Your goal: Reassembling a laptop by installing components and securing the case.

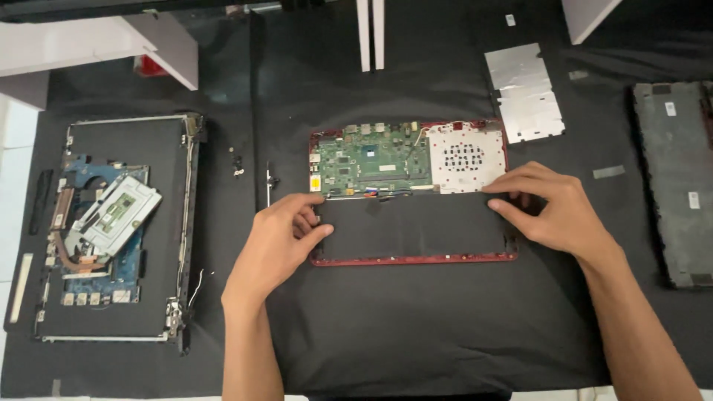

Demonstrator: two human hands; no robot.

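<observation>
The opened red laptop base (414, 193) lay mid-table on black cloth (416, 327), its green circuit board (371, 165) and perforated silver plate (466, 157) exposed along the far half. A black battery (412, 225) filled the near half. The left hand (278, 241) pinched the battery's left edge; the right hand (546, 208) gripped its right edge.

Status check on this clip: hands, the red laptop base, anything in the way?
Left hand and right hand grip black panel edges. Red laptop base open, green board exposed. Nothing obstructing.
</observation>
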